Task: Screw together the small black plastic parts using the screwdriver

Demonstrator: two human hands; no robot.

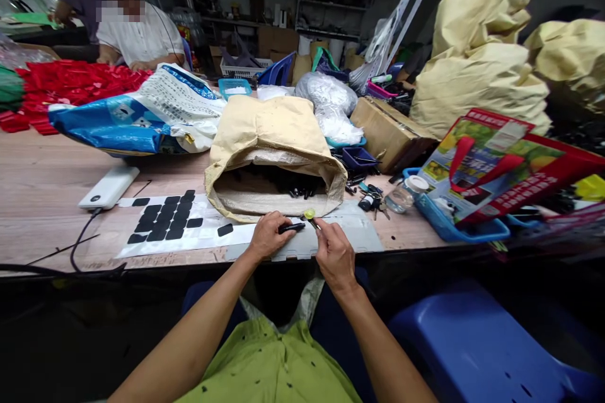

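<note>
My left hand (269,235) is closed round a short black rod-shaped piece (292,227) that points right. My right hand (334,254) pinches a thin metal tool (314,222) with a round yellow-green part (309,214) at its far end. Its kind is too small to make out. That yellow-green end is close to the black piece; whether they touch I cannot tell. Both hands are over the table's front edge, just before the mouth of a tan sack (269,122). Inside the sack lie several black pieces (302,188), partly in shadow.
Left of my hands are black square patches (163,219) on white paper, and a white power bank (108,187) with a cable. On the right stand a clear jar (401,198), keys (380,207) and a blue basket (454,229). A person (142,34) sits behind red strips (80,84).
</note>
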